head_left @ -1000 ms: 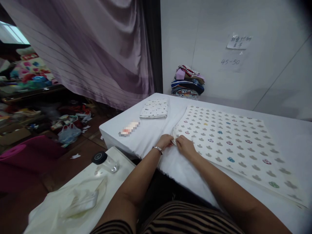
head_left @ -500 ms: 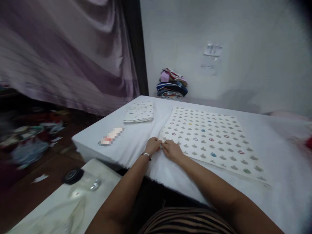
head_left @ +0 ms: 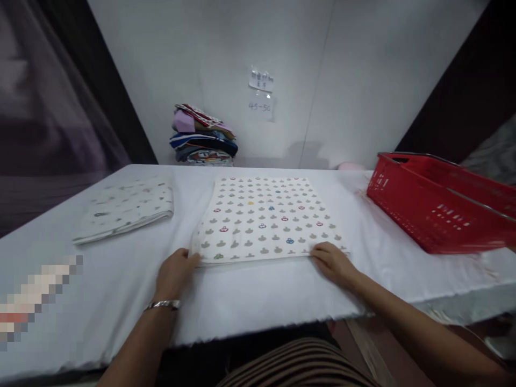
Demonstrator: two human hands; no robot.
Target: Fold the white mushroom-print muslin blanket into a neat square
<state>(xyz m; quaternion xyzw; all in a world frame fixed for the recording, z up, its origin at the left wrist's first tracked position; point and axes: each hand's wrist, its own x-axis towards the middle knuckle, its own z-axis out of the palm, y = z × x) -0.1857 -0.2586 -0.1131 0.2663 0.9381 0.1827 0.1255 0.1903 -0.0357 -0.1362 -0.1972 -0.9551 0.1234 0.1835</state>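
Note:
A white cloth (head_left: 245,215) with rows of grey shapes and a few coloured ones lies flat on the table. At its near left corner my left hand (head_left: 177,271), with a bracelet at the wrist, has its fingers closed on the cloth's edge. My right hand (head_left: 334,263) is at the near edge towards the right corner, its fingers together, pinching the hem. The fingertips of both hands are partly hidden. To the left, a second white cloth (head_left: 131,207) with small dark prints lies folded.
The table (head_left: 258,301) has a white cover. A red plastic basket (head_left: 427,209) stands at its right end. A stack of folded textiles (head_left: 205,137) rises behind the far edge. A blurred-out flat object (head_left: 38,295) lies at the left. Paper signs (head_left: 261,94) hang on the wall.
My hands were together at the cloth's near left corner; now the right hand has moved right along the near edge. The view has turned right, bringing the red basket into sight.

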